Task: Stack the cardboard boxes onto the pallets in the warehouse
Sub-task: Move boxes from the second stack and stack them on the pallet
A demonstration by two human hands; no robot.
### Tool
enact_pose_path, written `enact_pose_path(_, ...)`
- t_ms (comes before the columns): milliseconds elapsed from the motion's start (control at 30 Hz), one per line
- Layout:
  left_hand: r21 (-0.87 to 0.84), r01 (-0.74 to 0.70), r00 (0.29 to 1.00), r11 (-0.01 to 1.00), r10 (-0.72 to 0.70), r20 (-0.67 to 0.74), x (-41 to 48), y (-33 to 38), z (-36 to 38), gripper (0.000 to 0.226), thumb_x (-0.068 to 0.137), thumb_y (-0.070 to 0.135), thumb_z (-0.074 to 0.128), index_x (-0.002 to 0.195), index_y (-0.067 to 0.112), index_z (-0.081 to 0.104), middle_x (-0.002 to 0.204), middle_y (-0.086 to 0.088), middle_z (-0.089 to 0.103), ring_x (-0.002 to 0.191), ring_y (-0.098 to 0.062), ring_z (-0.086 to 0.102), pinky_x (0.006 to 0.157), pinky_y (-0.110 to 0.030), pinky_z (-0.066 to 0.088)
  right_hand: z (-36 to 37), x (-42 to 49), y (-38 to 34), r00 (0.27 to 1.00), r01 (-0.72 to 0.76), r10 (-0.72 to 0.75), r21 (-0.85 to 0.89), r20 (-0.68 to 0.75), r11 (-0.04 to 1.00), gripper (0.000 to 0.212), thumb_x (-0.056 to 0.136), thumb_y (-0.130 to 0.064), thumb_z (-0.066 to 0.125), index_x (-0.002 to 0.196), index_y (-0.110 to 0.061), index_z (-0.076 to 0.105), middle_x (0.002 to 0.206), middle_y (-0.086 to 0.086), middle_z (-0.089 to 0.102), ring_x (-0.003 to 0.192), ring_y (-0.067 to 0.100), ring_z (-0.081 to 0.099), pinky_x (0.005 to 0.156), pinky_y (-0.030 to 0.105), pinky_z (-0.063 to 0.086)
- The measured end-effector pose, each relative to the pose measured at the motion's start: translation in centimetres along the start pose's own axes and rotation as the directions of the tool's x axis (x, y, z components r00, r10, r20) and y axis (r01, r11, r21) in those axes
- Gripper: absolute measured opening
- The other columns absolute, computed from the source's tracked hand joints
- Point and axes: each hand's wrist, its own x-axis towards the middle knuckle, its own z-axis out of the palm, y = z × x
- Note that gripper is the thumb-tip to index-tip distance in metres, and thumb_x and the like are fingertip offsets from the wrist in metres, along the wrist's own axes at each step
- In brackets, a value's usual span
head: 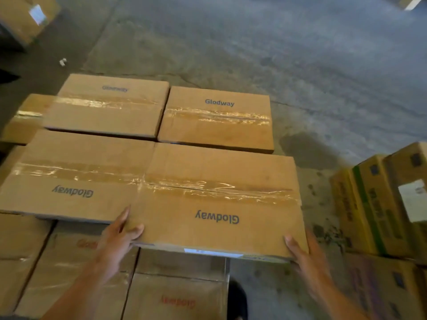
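Hands (115, 239) on flat, taped cardboard box (217, 172)

Stained concrete floor (254, 42), white scrap (62, 62)

Warehouse, probably — stacked cartons (217, 125), concrete floor (277, 42)

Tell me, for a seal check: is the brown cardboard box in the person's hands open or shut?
Shut. The brown cardboard box has a flat closed top, with clear tape sealing its middle seam.
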Motion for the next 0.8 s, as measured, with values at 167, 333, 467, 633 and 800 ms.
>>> enact_pose_path(167, 0.200, -0.051, 0.997, 0.978, 0.062, -0.048, 5.8, -0.6, -0.7, 0.084, 0.078, 0.021, 0.084, 0.150, 0.019, 0.042, 0.140, 0.009, 0.048, 0.125, -0.015, 0.048, 0.115, -0.036, 0.030, 3.5, 4.2, 0.1, 0.999, 0.037, -0.037, -0.058, -0.001, 0.998, 0.084, 0.056, -0.085, 0.075, 0.131, -0.055, 0.053, 0.131, -0.010, 0.063, 0.121, 0.022, 0.060, 0.103, 0.058, 0.048)
enact_pose_path(333, 0.374, -0.055, 0.984, 0.926, 0.113, -0.134, 9.9, -2.7, -1.0, 0.083, 0.073, 0.023, 0.089, 0.145, 0.015, 0.049, 0.143, -0.012, 0.056, 0.127, -0.022, 0.053, 0.113, -0.048, 0.039, 5.8, 6.0, -0.3, 0.999, 0.050, -0.048, -0.130, 0.016, 0.990, 0.087, 0.062, -0.082, 0.073, 0.138, -0.045, 0.052, 0.131, -0.008, 0.064, 0.121, 0.022, 0.060, 0.102, 0.058, 0.050)
enact_pose_path(467, 0.706, -0.066, 0.959, 0.705, 0.239, -0.149, 11.1, -3.5, -0.1, 0.092, 0.071, 0.045, 0.087, 0.148, 0.015, 0.047, 0.111, -0.020, 0.066, 0.112, -0.038, 0.058, 0.097, -0.053, 0.050, 8.6, 6.4, -1.5, 0.999, 0.034, -0.022, -0.261, 0.045, 0.965, 0.062, 0.094, -0.037, 0.066, 0.151, -0.024, 0.043, 0.144, 0.005, 0.055, 0.129, 0.027, 0.053, 0.110, 0.047, 0.043)
enact_pose_path(633, 0.769, -0.106, 0.949, 0.630, 0.295, -0.110, 11.2, -3.5, 0.5, 0.098, 0.069, 0.040, 0.089, 0.152, 0.017, 0.040, 0.113, -0.016, 0.059, 0.113, -0.037, 0.052, 0.099, -0.054, 0.044, 8.7, 8.2, -0.7, 0.999, 0.025, -0.032, -0.379, -0.012, 0.925, 0.058, 0.098, -0.017, 0.063, 0.152, -0.014, 0.041, 0.137, 0.008, 0.055, 0.133, 0.030, 0.049, 0.099, 0.028, 0.034)
enact_pose_path(800, 0.788, -0.109, 0.950, 0.607, 0.298, -0.098, 11.6, -3.8, 0.1, 0.098, 0.070, 0.041, 0.088, 0.151, 0.016, 0.040, 0.114, -0.018, 0.058, 0.109, -0.037, 0.053, 0.097, -0.055, 0.046, 8.7, 7.6, -0.7, 1.000, 0.006, -0.016, -0.404, -0.020, 0.915, 0.061, 0.099, -0.023, 0.062, 0.154, -0.017, 0.037, 0.144, 0.008, 0.052, 0.134, 0.030, 0.047, 0.106, 0.035, 0.036)
